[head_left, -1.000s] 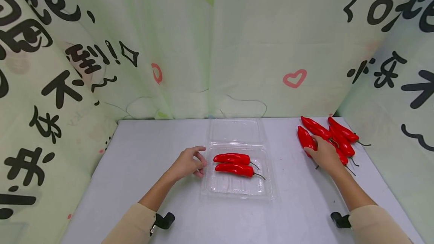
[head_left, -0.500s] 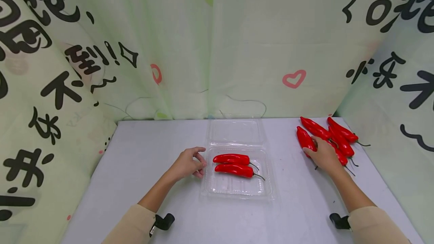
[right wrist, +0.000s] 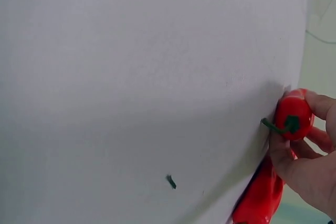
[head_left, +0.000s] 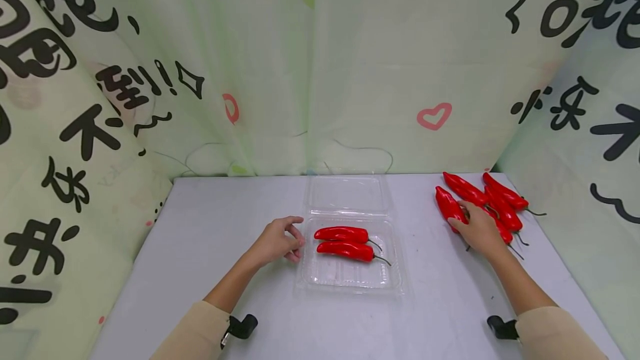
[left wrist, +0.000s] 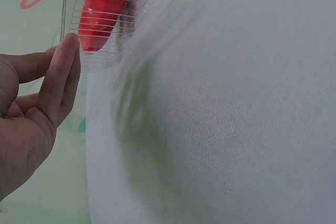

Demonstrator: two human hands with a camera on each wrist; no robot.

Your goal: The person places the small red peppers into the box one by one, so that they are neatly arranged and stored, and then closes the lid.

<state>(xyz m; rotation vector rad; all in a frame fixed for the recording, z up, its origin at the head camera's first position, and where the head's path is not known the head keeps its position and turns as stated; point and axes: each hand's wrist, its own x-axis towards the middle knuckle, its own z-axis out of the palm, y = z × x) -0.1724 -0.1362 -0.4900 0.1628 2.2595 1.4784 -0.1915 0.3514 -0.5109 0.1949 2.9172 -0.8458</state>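
Note:
In the head view, a clear plastic clamshell box [head_left: 345, 278] lies with its lid raised at the back. Two red chili peppers [head_left: 345, 251] lie side by side in its base, stems to the right. My left hand [head_left: 278, 242] is at the box's left side, fingers loosely bent; in the left wrist view its fingertips [left wrist: 68, 43] are right at the ribbed wall. Over at the right, my right hand [head_left: 479, 230] grips a red chili pepper [head_left: 448, 204] between thumb and fingers. The right wrist view shows that pepper's green stem [right wrist: 290, 124] facing the camera.
Several more red chili peppers [head_left: 502, 207] lie in a pile at the back right of the white table [head_left: 225, 199], beside and partly behind my right hand. A printed curtain [head_left: 350, 71] encloses the back and sides. A small green stem scrap [right wrist: 171, 181] lies on the cloth.
The pepper in my right hand has shifted slightly left, away from the pile. My left hand and the box have stayed where they were.

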